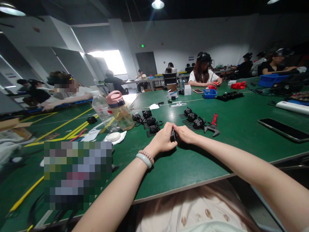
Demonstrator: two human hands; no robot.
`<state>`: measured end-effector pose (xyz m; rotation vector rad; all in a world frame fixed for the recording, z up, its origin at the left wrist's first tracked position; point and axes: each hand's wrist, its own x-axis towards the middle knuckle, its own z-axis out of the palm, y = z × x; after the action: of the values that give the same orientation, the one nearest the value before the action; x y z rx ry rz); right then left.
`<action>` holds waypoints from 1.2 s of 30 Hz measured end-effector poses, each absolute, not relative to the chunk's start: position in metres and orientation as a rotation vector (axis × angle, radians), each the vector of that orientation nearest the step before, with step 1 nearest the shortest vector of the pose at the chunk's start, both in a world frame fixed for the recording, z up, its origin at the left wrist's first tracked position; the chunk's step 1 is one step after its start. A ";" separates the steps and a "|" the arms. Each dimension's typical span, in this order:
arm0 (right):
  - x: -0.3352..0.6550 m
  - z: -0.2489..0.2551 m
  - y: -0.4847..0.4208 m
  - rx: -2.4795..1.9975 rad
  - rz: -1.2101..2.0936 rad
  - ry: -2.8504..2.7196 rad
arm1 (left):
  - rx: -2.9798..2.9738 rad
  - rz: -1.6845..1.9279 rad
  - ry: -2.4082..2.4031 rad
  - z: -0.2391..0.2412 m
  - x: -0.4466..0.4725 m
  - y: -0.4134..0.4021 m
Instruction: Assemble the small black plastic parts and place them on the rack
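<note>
My left hand (pixel 164 139) and my right hand (pixel 184 133) meet over the green table, both closed around a small black part (pixel 173 135). Most of that part is hidden by the fingers, so its kind does not show. Just beyond my left hand, several black round-bodied parts (pixel 151 121) lie on dark slatted strips. A similar row of black parts (pixel 191 116) lies past my right hand. To the right of that row is an adjustable wrench (pixel 212 128) with a red and black handle.
A pink-lidded bottle (pixel 120 111) and a clear plastic bottle (pixel 102 111) stand at the left. A phone (pixel 285 129) lies at the right. Farther back are a blue bin (pixel 210 93) and a white box (pixel 187 90). A co-worker (pixel 204 72) sits across the table.
</note>
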<state>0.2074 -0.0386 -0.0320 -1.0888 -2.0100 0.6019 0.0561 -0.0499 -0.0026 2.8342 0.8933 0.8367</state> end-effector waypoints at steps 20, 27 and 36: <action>0.206 -0.034 -0.037 -1.093 0.681 -2.038 | 2.848 0.793 0.897 -0.003 0.053 -0.050; 0.207 -0.036 -0.034 -1.080 0.640 -2.049 | 2.859 0.772 0.916 -0.002 0.052 -0.048; 0.201 -0.037 -0.036 -0.856 0.418 -1.825 | 2.816 0.872 1.034 0.001 0.048 -0.043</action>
<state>0.2009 -0.0360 -0.0371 -0.8565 -1.8252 0.4177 0.0477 -0.0434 0.0011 2.8156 1.0343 0.8724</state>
